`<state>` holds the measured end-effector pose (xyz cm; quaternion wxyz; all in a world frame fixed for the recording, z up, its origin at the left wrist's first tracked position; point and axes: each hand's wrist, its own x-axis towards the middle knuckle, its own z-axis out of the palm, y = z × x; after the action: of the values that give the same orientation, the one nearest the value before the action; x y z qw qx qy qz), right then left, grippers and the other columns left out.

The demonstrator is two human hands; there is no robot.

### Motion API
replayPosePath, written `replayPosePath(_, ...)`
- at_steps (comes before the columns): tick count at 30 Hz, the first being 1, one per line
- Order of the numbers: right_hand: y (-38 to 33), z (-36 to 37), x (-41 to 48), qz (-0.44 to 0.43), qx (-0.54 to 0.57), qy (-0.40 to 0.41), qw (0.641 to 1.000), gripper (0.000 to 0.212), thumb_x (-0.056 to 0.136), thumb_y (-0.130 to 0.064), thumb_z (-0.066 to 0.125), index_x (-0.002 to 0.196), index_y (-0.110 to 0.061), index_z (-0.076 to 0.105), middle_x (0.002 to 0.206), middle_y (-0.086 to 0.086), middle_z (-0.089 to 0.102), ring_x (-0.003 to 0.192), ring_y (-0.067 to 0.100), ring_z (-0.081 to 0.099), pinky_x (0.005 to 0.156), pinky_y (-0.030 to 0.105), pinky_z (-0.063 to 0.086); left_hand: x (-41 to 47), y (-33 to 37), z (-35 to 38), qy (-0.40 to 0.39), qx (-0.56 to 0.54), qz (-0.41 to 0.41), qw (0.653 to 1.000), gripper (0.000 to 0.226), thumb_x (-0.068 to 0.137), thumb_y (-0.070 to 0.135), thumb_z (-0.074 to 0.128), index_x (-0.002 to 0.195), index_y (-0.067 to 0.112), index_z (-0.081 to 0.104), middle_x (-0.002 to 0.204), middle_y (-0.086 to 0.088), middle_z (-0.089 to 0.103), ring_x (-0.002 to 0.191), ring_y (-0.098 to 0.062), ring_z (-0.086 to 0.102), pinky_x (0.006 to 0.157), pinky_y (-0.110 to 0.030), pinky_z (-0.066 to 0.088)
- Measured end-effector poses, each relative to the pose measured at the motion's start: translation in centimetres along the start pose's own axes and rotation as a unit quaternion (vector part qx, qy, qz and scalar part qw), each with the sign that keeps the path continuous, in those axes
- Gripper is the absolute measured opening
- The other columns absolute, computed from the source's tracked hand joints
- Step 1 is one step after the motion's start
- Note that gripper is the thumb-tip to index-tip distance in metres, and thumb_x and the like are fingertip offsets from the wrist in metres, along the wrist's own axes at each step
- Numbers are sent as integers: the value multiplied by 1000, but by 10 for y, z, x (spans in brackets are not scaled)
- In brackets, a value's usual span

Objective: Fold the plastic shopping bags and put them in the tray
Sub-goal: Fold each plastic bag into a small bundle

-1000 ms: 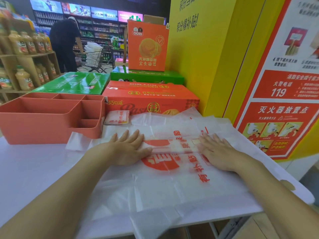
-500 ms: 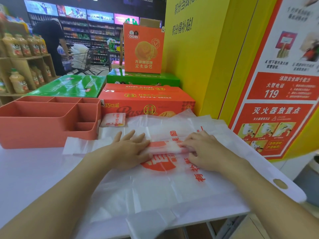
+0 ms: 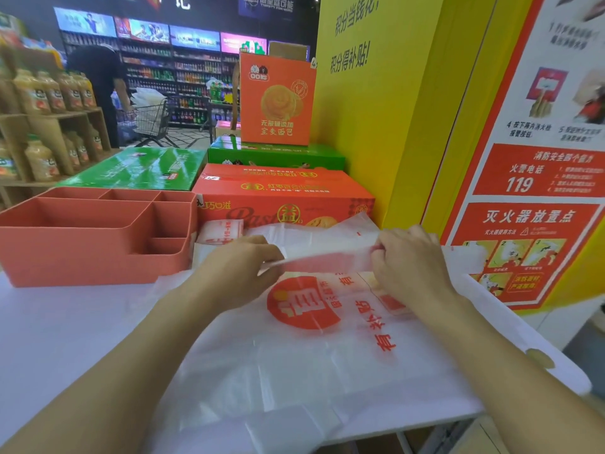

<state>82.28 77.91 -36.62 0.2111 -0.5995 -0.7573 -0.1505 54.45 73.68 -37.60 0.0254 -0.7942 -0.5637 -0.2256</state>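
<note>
Grip of left hand (image 3: 235, 270) and right hand (image 3: 413, 266) tight on folded bag strip (image 3: 324, 261), beside divided orange tray (image 3: 98, 257).

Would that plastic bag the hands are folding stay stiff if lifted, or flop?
Probably flop: the bag is thin, creased film, pinched by the left hand and right hand. Likely very light, being partly see-through. It might slide on the smooth table.

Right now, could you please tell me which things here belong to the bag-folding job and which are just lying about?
Job: left hand and right hand pinching the bag strip; flat bags; tray; folded bag beside it.
Lying about: orange carton; green cartons; juice bottles; fire poster.
</note>
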Motion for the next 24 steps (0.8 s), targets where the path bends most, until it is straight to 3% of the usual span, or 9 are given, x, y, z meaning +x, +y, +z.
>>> replayPosePath(4,6,1,9,61,-29,-36,997,26,94,-22,39,78,-15,58,87,1,61,95,31,49,87,46,41,-2,-3,-10,-36,25,-48,998,25,95,54,52,104,38,69,85,10,66,86,-17,58,69,-32,49)
replayPosePath(7,11,4,14,88,-6,-50,995,29,95,-19,39,68,-19,50,77,-1,57,93,31,48,91,46,40,-2,-7,-17,-53,24,-76,995,26,91,61,56,100,40,69,76,13,60,79,-13,58,70,-33,52)
replayPosePath(11,17,9,21,91,25,-60,994,33,94,-19,39,62,-21,45,70,-3,53,93,30,47,95,44,38,2,-7,-27,-88,-111,-115,983,22,86,55,69,85,34,73,70,8,67,64,-4,61,60,-24,50)
replayPosePath(14,17,15,26,80,34,-64,994,34,93,-20,40,59,-22,43,65,-3,49,95,32,47,96,46,37,1,-10,-27,-136,-176,-155,962,23,84,56,71,83,34,77,78,3,73,77,-17,69,74,-38,56)
replayPosePath(16,15,20,30,87,34,-74,993,34,94,-22,41,59,-23,43,70,-2,51,102,33,48,97,47,36,0,-12,-24,-147,-221,-179,947,23,85,54,72,83,31,78,80,6,75,81,-15,69,76,-32,53)
replayPosePath(18,10,25,34,90,21,-94,991,28,95,-26,43,71,-24,57,88,2,61,111,35,46,98,46,34,1,-11,-20,-148,-258,-199,934,23,86,48,73,83,26,78,79,8,75,80,-10,69,70,-17,46)
replayPosePath(19,9,28,36,84,7,-103,991,22,97,-28,45,89,-25,66,104,5,63,116,35,44,100,47,33,2,-10,-17,-145,-265,-208,930,23,87,46,73,82,24,78,80,7,76,81,-9,69,70,-14,43)
replayPosePath(21,5,33,36,58,-11,-96,994,33,99,-31,48,127,-26,62,130,6,55,124,34,39,105,47,32,4,-10,-12,-137,-287,-225,921,24,86,43,75,79,21,78,79,5,76,81,-13,70,73,-20,49)
replayPosePath(24,-9,30,34,-44,85,-56,994,36,94,-24,54,130,-23,61,130,2,52,122,25,41,101,37,36,6,-13,-3,-127,-313,-247,909,25,83,44,78,77,20,78,80,2,76,81,-18,69,80,-33,53)
